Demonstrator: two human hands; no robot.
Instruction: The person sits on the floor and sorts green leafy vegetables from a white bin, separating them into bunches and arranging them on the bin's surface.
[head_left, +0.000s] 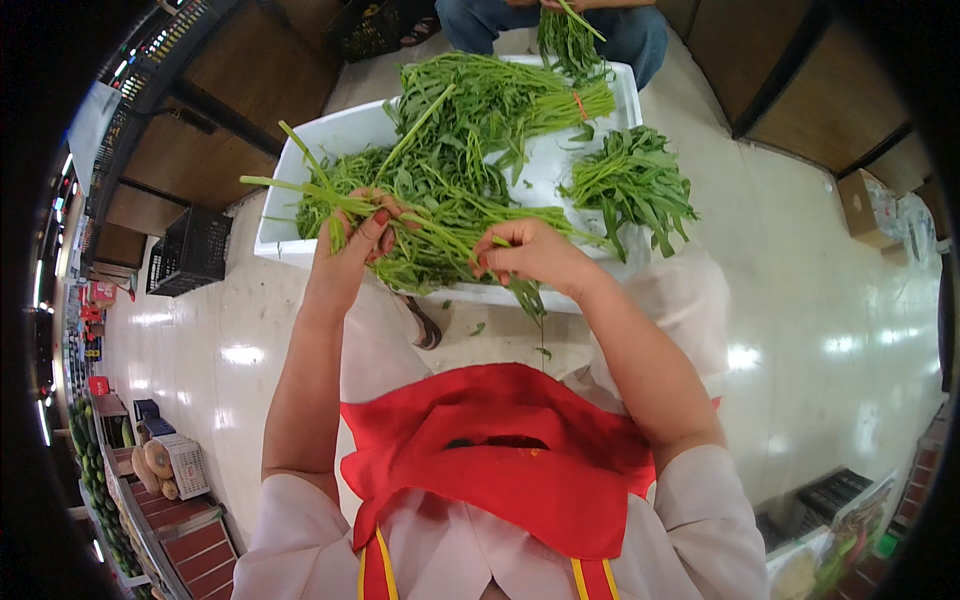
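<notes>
My left hand is closed around several long green stems of leafy greens, probably water spinach, whose cut ends stick out to the left. Farther right, my right hand pinches the leafy part of a stalk, with leaves hanging below the fingers. Both hands are above the near side of a white foam box. Loose greens fill its left and middle. A bundle tied with an orange-red band lies at the back right. Another bunch rests over the right rim.
Across the box sits a person in jeans, holding greens. A black plastic crate stands on the floor at left. Cardboard box and plastic bags are at right. Dropped leaves lie between my feet.
</notes>
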